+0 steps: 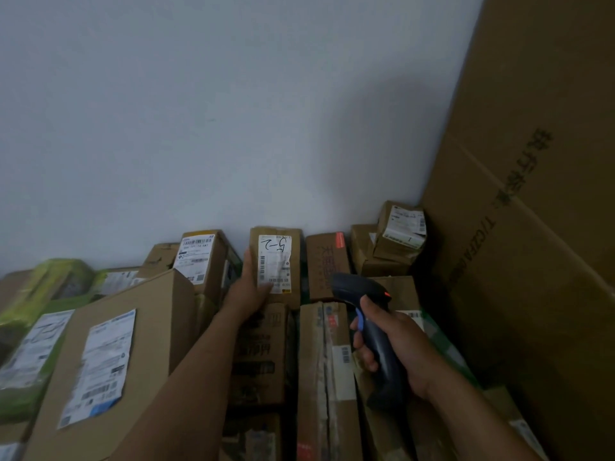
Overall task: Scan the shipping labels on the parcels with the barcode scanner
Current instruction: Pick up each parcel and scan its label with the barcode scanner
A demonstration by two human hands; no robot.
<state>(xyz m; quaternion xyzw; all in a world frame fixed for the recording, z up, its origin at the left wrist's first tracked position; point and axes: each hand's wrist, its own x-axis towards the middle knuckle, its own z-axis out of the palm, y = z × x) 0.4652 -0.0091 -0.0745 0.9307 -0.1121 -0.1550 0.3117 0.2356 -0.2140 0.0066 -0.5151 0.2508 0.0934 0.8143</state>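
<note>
Here, a parcel is held up beside the scanner

Just now the left hand (248, 287) grips a small parcel (293, 261) at its lower left corner, thumb running up the side, holding it upright at the back of the heap, near the pale wall (199, 128). Its white shipping label (274, 262), marked by hand in black, faces the room. The right hand (396, 344) is wrapped round the handle of the dark barcode scanner (369, 314), forefinger by the blue trigger, a red light glowing on top. The scanner's head sits just right of the parcel and lower. Green bags (33, 294) lie at the left, and a tall carton (532, 227) stands at the right.
</note>
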